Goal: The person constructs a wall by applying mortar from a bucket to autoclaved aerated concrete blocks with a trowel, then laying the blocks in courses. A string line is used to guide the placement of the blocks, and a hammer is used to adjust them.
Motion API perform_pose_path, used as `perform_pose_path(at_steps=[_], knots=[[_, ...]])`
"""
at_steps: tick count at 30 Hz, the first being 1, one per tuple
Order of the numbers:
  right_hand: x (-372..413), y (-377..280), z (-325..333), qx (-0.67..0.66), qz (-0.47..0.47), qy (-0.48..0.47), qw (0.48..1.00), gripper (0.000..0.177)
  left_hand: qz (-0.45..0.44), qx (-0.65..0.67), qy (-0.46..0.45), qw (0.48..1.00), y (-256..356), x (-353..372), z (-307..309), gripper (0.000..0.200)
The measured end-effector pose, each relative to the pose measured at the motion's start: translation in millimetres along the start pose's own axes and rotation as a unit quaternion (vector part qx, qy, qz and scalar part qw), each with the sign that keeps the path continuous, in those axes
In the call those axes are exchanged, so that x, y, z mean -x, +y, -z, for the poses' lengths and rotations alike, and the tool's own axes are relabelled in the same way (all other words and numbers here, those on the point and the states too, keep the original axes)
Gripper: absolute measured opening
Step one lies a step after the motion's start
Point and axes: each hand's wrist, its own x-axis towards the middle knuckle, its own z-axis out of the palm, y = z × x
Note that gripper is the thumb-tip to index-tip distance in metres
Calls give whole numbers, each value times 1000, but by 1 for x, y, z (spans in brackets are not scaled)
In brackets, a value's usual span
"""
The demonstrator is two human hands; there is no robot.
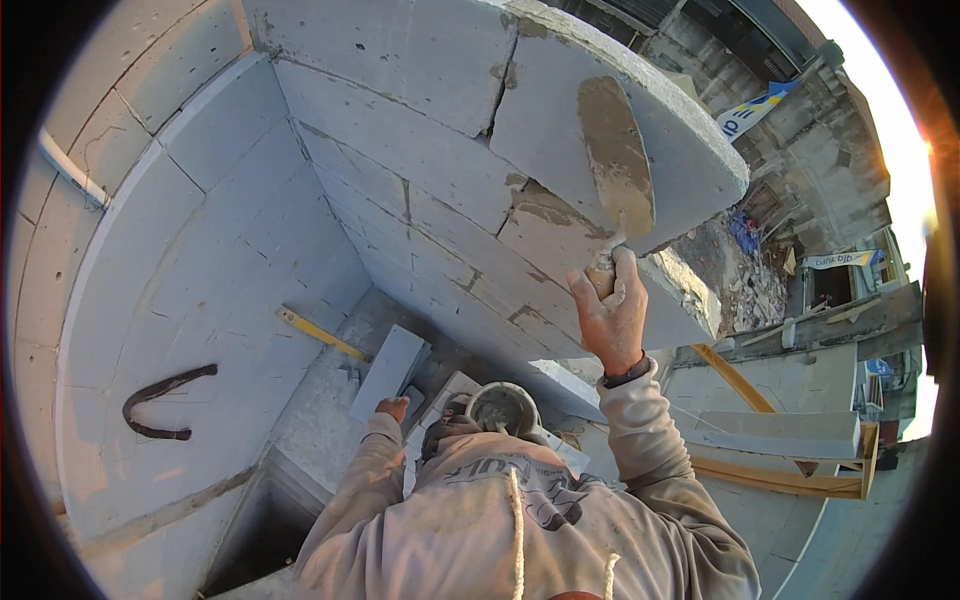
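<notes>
My right hand (612,315) is closed round the handle of a trowel (618,155), held up in front of the block wall (420,170). Grey mortar coats the trowel's long blade, which points up and slightly left. Low at the centre left, my left hand (394,407) is at the lower end of a pale block (388,375); its fingers are small and partly hidden, so its grip cannot be made out. A round bucket (503,408) with grey mix inside is just in front of my body.
A yellow level (322,334) leans at the left, near a dark curved strap (168,402) on the side wall. Timber beams (780,477) and a long pale block (780,432) are at the right. Rubble (765,270) lies beyond the wall's end.
</notes>
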Motion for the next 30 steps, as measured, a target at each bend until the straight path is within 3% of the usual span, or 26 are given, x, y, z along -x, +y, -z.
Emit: perform_pose_path(at_steps=[2, 4, 6, 7, 9, 11, 15, 17, 19, 21, 22, 25, 27, 30], knots=[[21, 13, 6, 9, -3, 7, 1000, 33, 25, 22, -9, 999, 1, 3, -1, 38], [47, 27, 15, 78, 71, -2, 994, 33, 27, 19, 19, 999, 1, 8, -2, 40], [84, 54, 27, 100, -5, -59, 993, 35, -30, -51, 38, 998, -13, 1, -3, 42], [106, 73, 31, 157, -54, -144, 975, 35, -68, -92, 25, 993, -28, -9, -7, 43], [151, 113, 35, 256, -200, -310, 893, 34, -97, -113, 26, 988, -25, -7, 3, 43], [201, 153, 40, 300, -272, -362, 840, 32, 39, 7, 20, 999, 11, 13, 25, 42], [292, 210, 57, 296, -392, -412, 768, 31, 58, -11, -30, 998, -3, 6, 33, 44], [331, 222, 62, 263, -409, -387, 783, 35, 22, 54, -38, 998, -38, -14, 35, 44], [368, 249, 56, 230, -438, -368, 787, 36, 33, 7, -57, 998, -11, -4, 50, 44], [411, 285, 34, 156, -463, -469, 736, 38, 73, -39, -56, 995, 35, 12, 65, 41], [433, 298, 21, 139, -478, -462, 734, 38, 73, -61, -64, 993, 45, 10, 64, 41], [466, 322, -13, 162, -533, -379, 739, 34, 28, -100, -73, 992, 79, 6, 66, 40], [495, 347, -45, 154, -549, -345, 746, 32, 74, -64, -71, 993, 142, 22, 39, 40], [517, 381, -82, 151, -578, -296, 745, 26, 73, -93, -109, 987, 197, 36, -11, 44]])
